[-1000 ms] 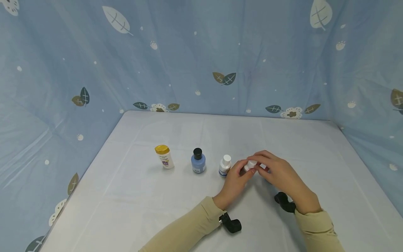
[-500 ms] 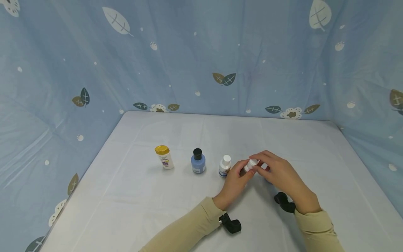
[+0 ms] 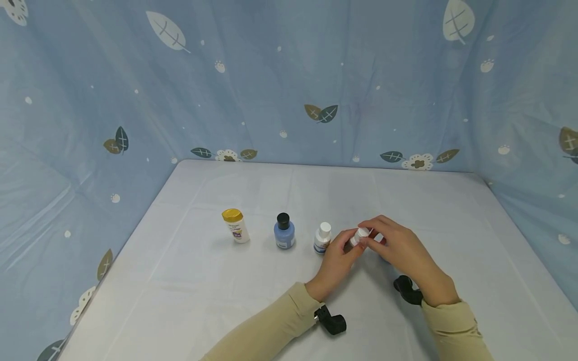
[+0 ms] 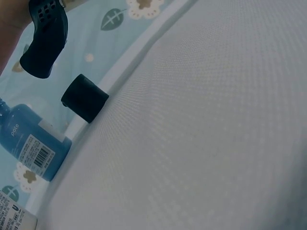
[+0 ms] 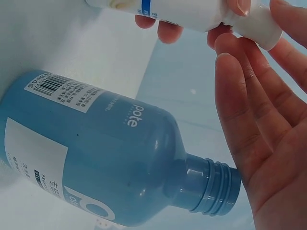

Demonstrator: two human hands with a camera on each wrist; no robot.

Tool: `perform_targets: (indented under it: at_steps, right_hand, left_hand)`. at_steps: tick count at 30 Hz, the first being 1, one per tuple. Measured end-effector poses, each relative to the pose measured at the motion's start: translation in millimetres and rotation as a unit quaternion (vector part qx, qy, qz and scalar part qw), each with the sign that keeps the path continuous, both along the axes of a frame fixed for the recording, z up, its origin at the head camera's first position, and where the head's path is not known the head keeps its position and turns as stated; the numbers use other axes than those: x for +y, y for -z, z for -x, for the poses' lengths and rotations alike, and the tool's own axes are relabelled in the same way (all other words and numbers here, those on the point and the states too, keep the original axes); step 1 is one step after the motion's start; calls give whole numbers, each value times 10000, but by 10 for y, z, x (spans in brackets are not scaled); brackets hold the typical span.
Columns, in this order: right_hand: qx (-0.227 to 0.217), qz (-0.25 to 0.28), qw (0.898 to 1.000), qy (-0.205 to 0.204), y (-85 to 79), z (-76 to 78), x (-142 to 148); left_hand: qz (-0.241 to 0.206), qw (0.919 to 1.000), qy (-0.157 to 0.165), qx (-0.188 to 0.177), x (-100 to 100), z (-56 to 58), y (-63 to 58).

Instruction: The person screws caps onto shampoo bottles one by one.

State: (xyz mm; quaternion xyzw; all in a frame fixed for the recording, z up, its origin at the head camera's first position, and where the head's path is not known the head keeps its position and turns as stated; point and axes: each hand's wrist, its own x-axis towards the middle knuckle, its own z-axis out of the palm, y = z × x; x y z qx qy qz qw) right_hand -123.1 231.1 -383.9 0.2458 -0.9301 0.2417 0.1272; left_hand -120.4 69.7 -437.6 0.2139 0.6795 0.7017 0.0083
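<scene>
In the head view my left hand [image 3: 336, 258] grips a small white bottle [image 3: 355, 239] round its body, tilted a little to the right. The thumb and fingers of my right hand [image 3: 399, 248] pinch its white cap [image 3: 363, 232]. Seen from the right wrist, the white bottle [image 5: 192, 13] has a blue band, and the white cap [image 5: 261, 26] sits at its neck between my fingertips. Beside my right hand [image 5: 273, 124] stands a blue bottle [image 5: 110, 148] with a bare threaded neck, mostly hidden behind that hand in the head view.
Left of my hands stand a white bottle with a white cap [image 3: 322, 238], a blue bottle with a black cap [image 3: 284, 233] and a white bottle with a yellow cap [image 3: 237, 225]. A loose black cap [image 4: 85, 98] lies on the white-covered table [image 4: 192, 143]. A leaf-print curtain [image 3: 271, 75] surrounds it.
My right fingertips have shifted slightly to the right at the bottle's top, and more of the white cap shows. My left hand and the standing bottles have kept their places.
</scene>
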Motion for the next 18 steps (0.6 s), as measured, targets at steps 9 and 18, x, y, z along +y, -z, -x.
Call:
perform_targets:
  at_steps: [9, 18]
  right_hand:
    - [397, -138, 9987, -286, -6, 7, 0]
    - [421, -199, 9983, -353, -17, 2, 3]
  left_hand:
    - [177, 9997, -64, 134, -4, -16, -17]
    - [200, 9996, -143, 111, 2, -15, -10]
